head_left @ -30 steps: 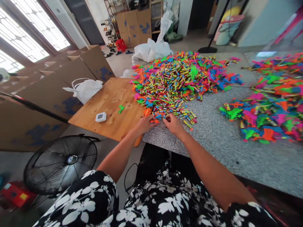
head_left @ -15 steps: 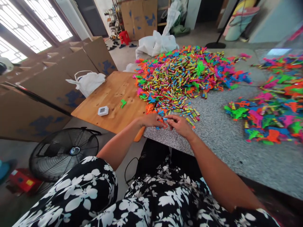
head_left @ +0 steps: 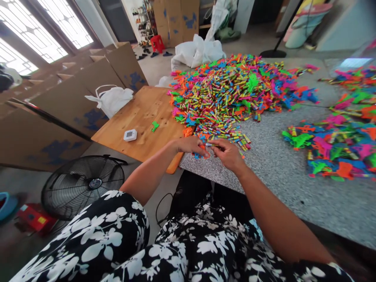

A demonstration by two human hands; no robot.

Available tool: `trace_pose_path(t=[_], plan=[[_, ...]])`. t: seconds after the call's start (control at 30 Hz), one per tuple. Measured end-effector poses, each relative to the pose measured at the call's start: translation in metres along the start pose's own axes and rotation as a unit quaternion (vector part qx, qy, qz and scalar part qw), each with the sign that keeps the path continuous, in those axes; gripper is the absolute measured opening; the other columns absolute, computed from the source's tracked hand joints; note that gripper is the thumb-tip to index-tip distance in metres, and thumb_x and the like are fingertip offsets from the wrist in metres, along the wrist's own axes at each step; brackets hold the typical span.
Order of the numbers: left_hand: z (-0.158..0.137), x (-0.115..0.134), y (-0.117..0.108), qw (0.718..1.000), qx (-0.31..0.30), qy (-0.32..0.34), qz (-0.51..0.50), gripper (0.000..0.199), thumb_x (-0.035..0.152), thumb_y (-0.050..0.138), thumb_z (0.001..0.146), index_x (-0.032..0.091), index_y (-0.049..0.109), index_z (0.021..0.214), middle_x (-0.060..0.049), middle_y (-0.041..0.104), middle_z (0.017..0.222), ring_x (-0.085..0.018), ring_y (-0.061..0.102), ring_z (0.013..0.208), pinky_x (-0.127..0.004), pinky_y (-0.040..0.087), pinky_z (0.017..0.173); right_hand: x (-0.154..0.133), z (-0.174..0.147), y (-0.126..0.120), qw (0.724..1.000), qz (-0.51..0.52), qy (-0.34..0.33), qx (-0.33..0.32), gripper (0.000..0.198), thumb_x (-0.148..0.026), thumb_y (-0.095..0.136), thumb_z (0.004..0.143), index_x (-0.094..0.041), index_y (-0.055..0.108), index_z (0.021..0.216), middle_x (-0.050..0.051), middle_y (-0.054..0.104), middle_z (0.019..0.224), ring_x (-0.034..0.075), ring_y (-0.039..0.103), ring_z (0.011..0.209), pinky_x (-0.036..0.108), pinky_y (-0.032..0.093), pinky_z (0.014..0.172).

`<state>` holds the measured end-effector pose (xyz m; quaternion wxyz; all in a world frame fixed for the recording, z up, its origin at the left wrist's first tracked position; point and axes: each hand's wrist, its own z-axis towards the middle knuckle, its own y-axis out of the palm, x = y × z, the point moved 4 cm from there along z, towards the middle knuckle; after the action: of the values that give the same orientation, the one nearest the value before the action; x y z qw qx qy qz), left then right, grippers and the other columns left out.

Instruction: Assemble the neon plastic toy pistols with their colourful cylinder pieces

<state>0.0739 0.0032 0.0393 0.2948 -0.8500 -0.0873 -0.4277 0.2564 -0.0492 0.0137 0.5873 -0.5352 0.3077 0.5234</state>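
At the table's near edge, my left hand (head_left: 191, 145) is closed on small plastic toy pieces, orange and blue; the orange piece (head_left: 206, 154) shows past its fingertips. My right hand (head_left: 230, 155) pinches a thin, bright-wrapped little tube (head_left: 209, 144) between thumb and fingers. The tube points left, its end close to the left fingertips; whether it touches the orange piece I cannot tell. Just beyond both hands, loose tubes (head_left: 239, 138) spread out from a large heap (head_left: 223, 94) of similar tubes and bright plastic pieces.
On the speckled grey table (head_left: 273, 156), bundles of bright toys (head_left: 326, 145) lie to the right. A wooden board (head_left: 143, 105) at left carries a green piece (head_left: 154, 126) and a small white device (head_left: 130, 135). A black fan (head_left: 85, 188) and cardboard boxes (head_left: 73, 102) stand beyond it.
The tube in my right hand now sticks out further toward the left hand, with more of its length showing. Both hands stay close together; the view has shifted slightly.
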Motion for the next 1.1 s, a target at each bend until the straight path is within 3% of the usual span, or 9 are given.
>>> trace_pose_path(t=[0.13, 0.27, 0.43, 0.63, 0.83, 1.0, 1.1], plan=[[0.0, 0.005, -0.001, 1.0, 0.005, -0.003, 0.021, 0.034, 0.05, 0.088, 0.068, 0.018, 0.081, 0.077, -0.001, 0.071, 0.068, -0.012, 0.06, 0.062, -0.025, 0.044, 0.06, 0.0, -0.003, 0.003, 1.0, -0.004, 0.005, 0.001, 0.034, -0.045, 0.063, 0.096, -0.026, 0.081, 0.117, 0.007, 0.07, 0.101, 0.017, 0.062, 0.073, 0.033, 0.055, 0.069], [0.002, 0.006, 0.001, 0.999, 0.003, -0.013, 0.032, 0.035, 0.051, 0.089, 0.067, 0.018, 0.08, 0.075, -0.001, 0.071, 0.068, -0.013, 0.061, 0.063, -0.025, 0.045, 0.06, -0.004, -0.006, 0.004, 0.999, -0.026, -0.021, 0.012, 0.03, -0.038, 0.063, 0.095, -0.026, 0.081, 0.115, 0.008, 0.072, 0.104, 0.022, 0.067, 0.09, 0.037, 0.056, 0.083], [0.002, 0.005, 0.001, 0.999, -0.01, -0.017, 0.041, 0.035, 0.052, 0.088, 0.07, 0.018, 0.079, 0.074, -0.002, 0.072, 0.07, -0.014, 0.062, 0.064, -0.026, 0.046, 0.062, -0.003, -0.006, 0.002, 0.999, -0.025, -0.045, 0.016, 0.027, -0.035, 0.063, 0.095, -0.026, 0.082, 0.112, 0.007, 0.073, 0.101, 0.023, 0.068, 0.096, 0.04, 0.056, 0.091], [0.007, -0.001, 0.003, 0.998, -0.015, -0.001, 0.056, 0.037, 0.054, 0.089, 0.069, 0.019, 0.077, 0.066, 0.0, 0.063, 0.058, -0.012, 0.054, 0.056, -0.026, 0.04, 0.057, 0.004, -0.01, 0.002, 0.999, 0.035, 0.003, -0.027, 0.029, -0.037, 0.066, 0.091, -0.026, 0.083, 0.112, 0.006, 0.072, 0.1, 0.015, 0.064, 0.067, 0.033, 0.057, 0.068], [0.008, -0.003, 0.007, 0.999, -0.046, 0.006, 0.018, 0.036, 0.051, 0.093, 0.061, 0.02, 0.075, 0.06, 0.001, 0.062, 0.055, -0.011, 0.053, 0.052, -0.025, 0.036, 0.052, -0.002, -0.009, -0.004, 0.988, 0.086, 0.073, -0.103, 0.031, -0.037, 0.072, 0.082, -0.024, 0.084, 0.108, 0.004, 0.076, 0.097, 0.013, 0.064, 0.06, 0.03, 0.054, 0.058], [0.017, -0.001, 0.015, 0.998, -0.069, -0.005, 0.016, 0.036, 0.051, 0.094, 0.06, 0.02, 0.075, 0.06, 0.001, 0.064, 0.056, -0.011, 0.054, 0.053, -0.025, 0.039, 0.054, 0.002, -0.014, -0.005, 0.973, 0.101, 0.147, -0.15, 0.04, -0.037, 0.075, 0.079, -0.02, 0.082, 0.114, 0.001, 0.074, 0.073, 0.016, 0.065, 0.057, 0.028, 0.053, 0.058], [0.023, -0.004, 0.014, 0.998, -0.042, -0.003, 0.037, 0.034, 0.052, 0.089, 0.068, 0.021, 0.078, 0.071, -0.001, 0.07, 0.065, -0.013, 0.059, 0.058, -0.025, 0.043, 0.058, 0.017, -0.019, -0.014, 0.976, 0.083, 0.164, -0.116, 0.041, -0.039, 0.076, 0.078, -0.019, 0.082, 0.113, -0.001, 0.07, 0.065, 0.016, 0.063, 0.056, 0.027, 0.052, 0.055]])
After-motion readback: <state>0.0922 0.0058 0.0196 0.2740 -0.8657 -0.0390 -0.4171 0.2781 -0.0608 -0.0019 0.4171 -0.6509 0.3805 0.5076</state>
